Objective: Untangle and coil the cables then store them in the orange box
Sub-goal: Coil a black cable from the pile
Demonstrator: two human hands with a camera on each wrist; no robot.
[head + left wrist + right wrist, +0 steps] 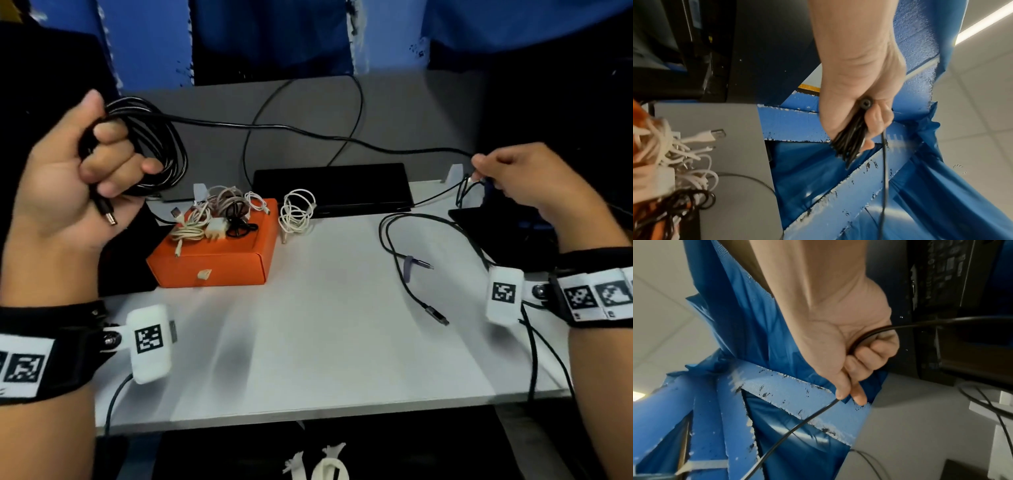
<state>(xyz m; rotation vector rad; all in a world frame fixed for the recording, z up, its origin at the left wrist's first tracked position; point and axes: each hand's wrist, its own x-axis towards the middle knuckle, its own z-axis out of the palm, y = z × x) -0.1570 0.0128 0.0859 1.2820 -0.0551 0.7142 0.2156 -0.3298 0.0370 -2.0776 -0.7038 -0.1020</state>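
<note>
My left hand (82, 164) is raised at the left and grips a coil of black cable (164, 147); its barrel plug (108, 214) sticks out below the fist. In the left wrist view the black loops (849, 138) run through the curled fingers (877, 120). The free strand (308, 132) stretches right to my right hand (507, 174), which pinches it between thumb and forefinger (842, 392). The orange box (219, 260) sits shut at the table's left with several coiled white and black cables (219, 216) on its lid. A white coil (296, 212) stands beside it.
A loose black cable with plugs (411, 270) lies on the white table (325, 342) at the right. A black flat device (335, 186) sits behind the box, another dark device (486, 226) at the right. Blue sheeting hangs at the back.
</note>
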